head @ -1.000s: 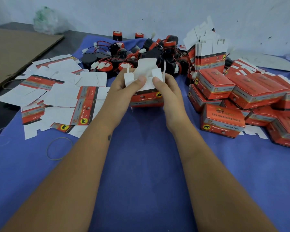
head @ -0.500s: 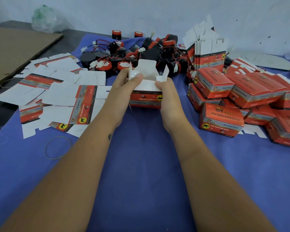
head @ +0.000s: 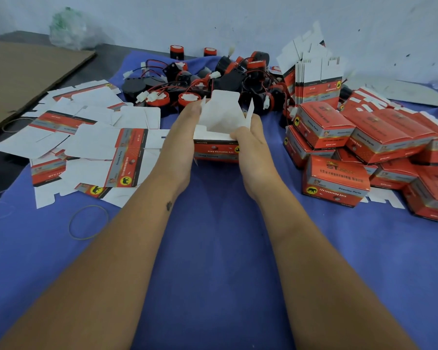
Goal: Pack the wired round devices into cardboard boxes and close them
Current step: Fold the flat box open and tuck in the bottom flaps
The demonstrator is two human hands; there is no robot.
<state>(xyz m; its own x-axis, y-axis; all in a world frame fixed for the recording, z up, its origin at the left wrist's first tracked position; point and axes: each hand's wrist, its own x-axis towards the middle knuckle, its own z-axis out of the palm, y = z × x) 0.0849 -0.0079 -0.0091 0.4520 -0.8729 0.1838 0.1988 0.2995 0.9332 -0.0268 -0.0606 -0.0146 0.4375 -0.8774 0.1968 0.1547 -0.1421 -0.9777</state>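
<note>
- A red printed cardboard box [head: 216, 151] with white, matte inner flaps was held upright on the blue cloth [head: 213, 248], between both hands at the centre.
- The left hand [head: 180, 137] was pressed along the box's left side, fingers reaching up by a flap; whether they curled round it could not be told.
- The right hand [head: 250, 140] gripped the right side, thumb pinching the near rim.
- Round black-and-red wired devices [head: 213, 79] were heaped just beyond; flat blanks [head: 99, 137] lay left, closed boxes [head: 364, 147] right.
</note>
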